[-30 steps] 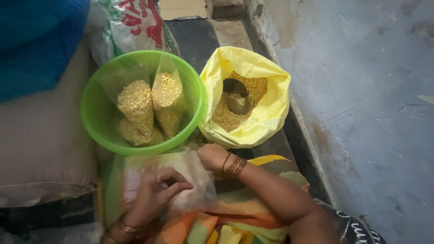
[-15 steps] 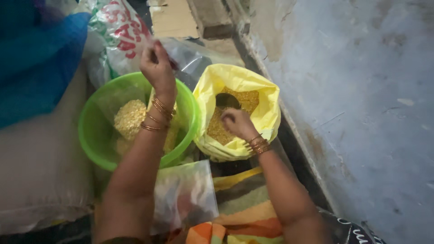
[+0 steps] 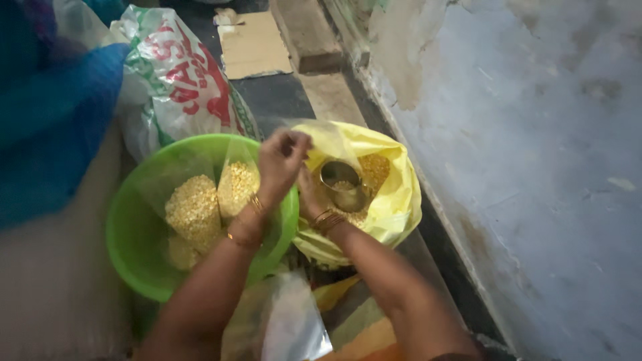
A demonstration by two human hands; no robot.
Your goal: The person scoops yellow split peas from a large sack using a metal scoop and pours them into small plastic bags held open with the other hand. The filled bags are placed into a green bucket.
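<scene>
At frame centre, the right hand grips a steel cup, mouth tilted up-left, inside the yellow bag. The left hand pinches a clear bag above.

The single head view is looking steeply down from close above the green basin, which is sitting left of centre. Right of the basin it is taking in a grey wall; no second view is sharing the scene.

Dark floor with green basin, yellow bag, cardboard piece.
</scene>
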